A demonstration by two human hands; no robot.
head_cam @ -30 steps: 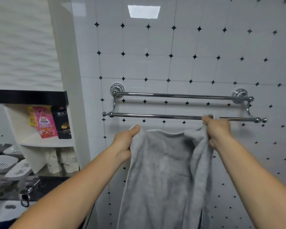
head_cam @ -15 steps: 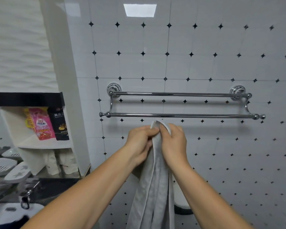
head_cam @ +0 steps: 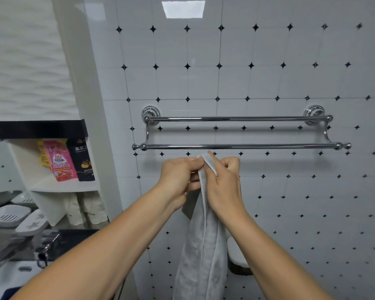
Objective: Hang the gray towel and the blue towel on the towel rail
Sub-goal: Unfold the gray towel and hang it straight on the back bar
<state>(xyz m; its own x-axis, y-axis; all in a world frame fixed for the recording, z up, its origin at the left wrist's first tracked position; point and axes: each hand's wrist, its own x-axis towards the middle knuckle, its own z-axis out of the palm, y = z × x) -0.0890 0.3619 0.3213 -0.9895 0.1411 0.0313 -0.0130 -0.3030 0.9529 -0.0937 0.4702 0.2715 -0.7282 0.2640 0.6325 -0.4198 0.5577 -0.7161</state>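
Observation:
The gray towel (head_cam: 201, 252) hangs folded lengthwise between my two hands, its top corners pinched together just under the rail. My left hand (head_cam: 178, 176) grips the towel's top edge from the left, and my right hand (head_cam: 224, 180) grips it from the right, fingers curled over the cloth. The chrome double towel rail (head_cam: 236, 146) is fixed to the tiled wall right above my hands, both bars bare. A dark blue patch at the bottom left edge (head_cam: 10, 292) may be the blue towel; I cannot tell.
A white shelf niche (head_cam: 63, 185) at the left holds a pink pouch (head_cam: 59, 161) and a black pouch (head_cam: 82, 161). Below it are soap dishes (head_cam: 8, 215), a chrome tap (head_cam: 46, 250) and a basin. A white bin lid (head_cam: 236, 254) shows low behind the towel.
My hands have come together from a wide spread, folding the gray towel in half lengthwise. Over the last half second they have barely moved, staying just under the lower bar.

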